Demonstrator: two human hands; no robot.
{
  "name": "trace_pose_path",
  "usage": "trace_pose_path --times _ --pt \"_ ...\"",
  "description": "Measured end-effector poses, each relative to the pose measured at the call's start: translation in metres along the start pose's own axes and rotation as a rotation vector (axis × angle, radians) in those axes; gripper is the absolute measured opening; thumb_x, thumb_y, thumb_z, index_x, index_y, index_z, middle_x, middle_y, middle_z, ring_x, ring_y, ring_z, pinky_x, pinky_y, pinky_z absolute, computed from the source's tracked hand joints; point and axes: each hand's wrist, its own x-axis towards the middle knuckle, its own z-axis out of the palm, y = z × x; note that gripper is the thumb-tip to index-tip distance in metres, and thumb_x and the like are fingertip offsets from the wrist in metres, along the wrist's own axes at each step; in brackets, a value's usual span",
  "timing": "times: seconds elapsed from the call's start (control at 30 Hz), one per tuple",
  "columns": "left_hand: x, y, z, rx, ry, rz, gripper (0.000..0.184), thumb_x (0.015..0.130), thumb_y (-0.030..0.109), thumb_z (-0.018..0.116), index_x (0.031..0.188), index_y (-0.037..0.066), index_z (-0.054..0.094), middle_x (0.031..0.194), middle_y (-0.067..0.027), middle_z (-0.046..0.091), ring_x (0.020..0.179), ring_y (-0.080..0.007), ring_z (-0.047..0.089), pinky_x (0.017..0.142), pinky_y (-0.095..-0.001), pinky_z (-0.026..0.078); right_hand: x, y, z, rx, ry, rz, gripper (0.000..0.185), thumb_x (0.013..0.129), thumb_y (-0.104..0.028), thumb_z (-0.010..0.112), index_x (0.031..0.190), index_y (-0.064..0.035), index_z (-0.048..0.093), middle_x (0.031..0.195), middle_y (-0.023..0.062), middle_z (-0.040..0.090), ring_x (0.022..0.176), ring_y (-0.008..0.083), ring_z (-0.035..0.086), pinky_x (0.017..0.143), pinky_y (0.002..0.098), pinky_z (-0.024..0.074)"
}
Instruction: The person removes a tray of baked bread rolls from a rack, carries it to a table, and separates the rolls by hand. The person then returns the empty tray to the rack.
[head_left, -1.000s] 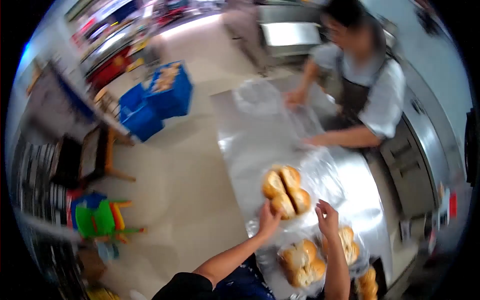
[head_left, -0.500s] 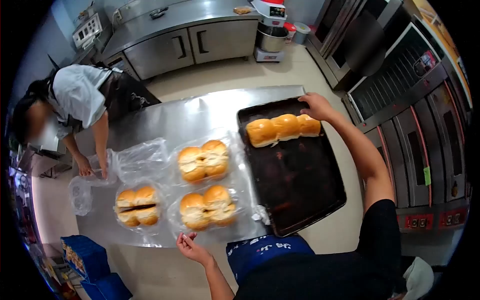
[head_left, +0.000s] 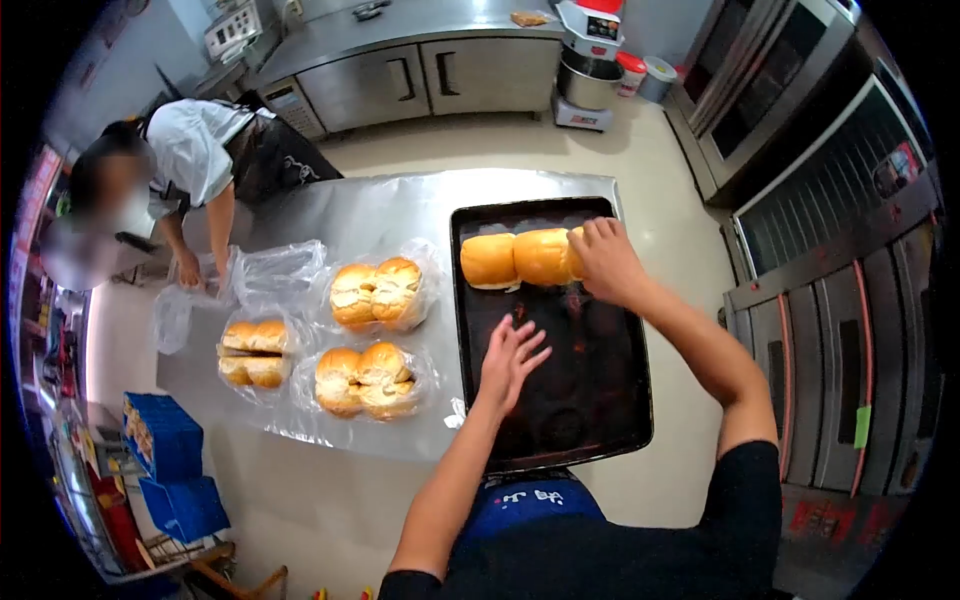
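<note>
A joined row of golden bread buns lies at the far end of the dark baking tray. My right hand is closed over the row's right end, hiding the last bun. My left hand hovers above the tray nearer to me, fingers spread, holding nothing. On the steel table to the left, more buns sit on clear plastic bags: one set at the back, another in front, and a split one further left.
Across the table's left end a co-worker bends over, hands on a clear plastic bag. Blue crates stand on the floor at left. A mixer stands beyond the table, and ovens line the right side.
My right hand has gone from the tray's far edge onto the right end of the bun row. My left hand has moved right, from beside the bagged buns to over the tray, and opened.
</note>
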Motion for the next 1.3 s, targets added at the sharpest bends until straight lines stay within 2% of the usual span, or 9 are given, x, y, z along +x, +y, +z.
trace_pose_path --times 0.1,0.17,0.2,0.33,0.47,0.6,0.73,0.93,1.3 --pt "0.039 0.01 0.018 -0.481 -0.058 -0.125 0.086 0.096 0.068 0.059 0.155 0.01 0.037 0.148 -0.0171 0.053 0.14 -0.0374 0.047 0.118 -0.0566 0.039 -0.058 -0.061 -0.051 -0.211 0.334 -0.247 0.049 0.093 -0.026 0.055 0.137 -0.0058 0.056 0.127 0.0146 0.058 0.126 0.0314 0.052 0.119 0.0539 0.0303" --pt "0.04 0.01 0.019 -0.393 -0.102 0.072 0.082 0.097 0.072 0.053 0.152 0.012 0.045 0.148 -0.0121 0.054 0.138 -0.0312 0.051 0.117 -0.0519 0.04 -0.108 -0.091 -0.099 -0.175 0.469 -0.573 0.043 0.097 -0.031 0.054 0.137 -0.016 0.059 0.132 0.0068 0.058 0.129 0.0249 0.051 0.12 0.0497 0.0307" --pt "0.032 0.014 0.02 -0.332 -0.136 0.141 0.079 0.098 0.071 0.052 0.151 0.012 0.046 0.148 -0.0115 0.055 0.137 -0.0297 0.052 0.117 -0.0499 0.041 -0.129 -0.099 -0.108 0.029 0.57 -0.687 0.033 0.098 -0.026 0.058 0.127 -0.0145 0.066 0.127 0.0055 0.062 0.124 0.022 0.055 0.114 0.0443 0.0402" --pt "-0.023 0.041 0.03 -0.367 -0.253 -0.073 0.087 0.095 0.077 0.05 0.154 0.012 0.043 0.148 -0.015 0.055 0.131 -0.0351 0.059 0.11 -0.0517 0.049 -0.181 -0.111 -0.108 0.585 0.647 -0.143 0.017 0.087 -0.005 0.073 0.104 -0.0084 0.072 0.091 0.0055 0.07 0.092 0.0253 0.067 0.081 0.0393 0.055" --pt "-0.037 0.048 0.019 -0.357 -0.28 -0.062 0.09 0.094 0.079 0.049 0.155 0.013 0.042 0.147 -0.0159 0.055 0.132 -0.035 0.058 0.109 -0.0526 0.05 -0.181 -0.129 -0.102 0.859 0.731 0.414 0.02 0.079 0.011 0.071 0.095 -0.0017 0.07 0.087 0.0104 0.069 0.079 0.0297 0.066 0.074 0.0385 0.0542" --pt "-0.058 0.071 0.011 -0.308 -0.341 -0.029 0.09 0.094 0.078 0.048 0.156 0.014 0.04 0.149 -0.0156 0.054 0.132 -0.0353 0.058 0.109 -0.0527 0.051 -0.166 -0.15 -0.104 1.032 0.728 0.367 0.019 0.08 0.01 0.072 0.095 -0.0014 0.07 0.086 0.0111 0.071 0.076 0.0272 0.068 0.069 0.0356 0.0544" --pt "-0.073 0.087 -0.003 -0.18 -0.256 0.088 0.09 0.095 0.075 0.05 0.157 0.011 0.038 0.151 -0.0164 0.051 0.134 -0.0345 0.057 0.109 -0.0523 0.051 -0.128 -0.167 -0.124 0.858 0.671 0.09 0.016 0.079 -0.001 0.082 0.09 -0.0027 0.071 0.077 0.0109 0.07 0.066 0.0277 0.069 0.06 0.0364 0.0538" --pt "-0.093 0.1 -0.022 -0.071 -0.29 0.143 0.087 0.098 0.071 0.052 0.157 0.01 0.035 0.153 -0.0141 0.051 0.138 -0.0308 0.054 0.114 -0.0484 0.047 -0.088 -0.202 -0.136 0.685 0.582 -0.098 0.012 0.082 -0.007 0.08 0.08 -0.0058 0.068 0.069 0.0081 0.064 0.06 0.027 0.064 0.055 0.0381 0.0506" --pt "-0.107 0.113 -0.046 -0.047 -0.214 0.189 0.09 0.096 0.075 0.048 0.157 0.009 0.036 0.152 -0.017 0.051 0.136 -0.0342 0.055 0.112 -0.0516 0.049 -0.071 -0.219 -0.126 0.608 0.632 0.057 0.015 0.08 -0.005 0.083 0.078 -0.006 0.069 0.067 0.0075 0.062 0.057 0.0254 0.061 0.052 0.0367 0.0475"
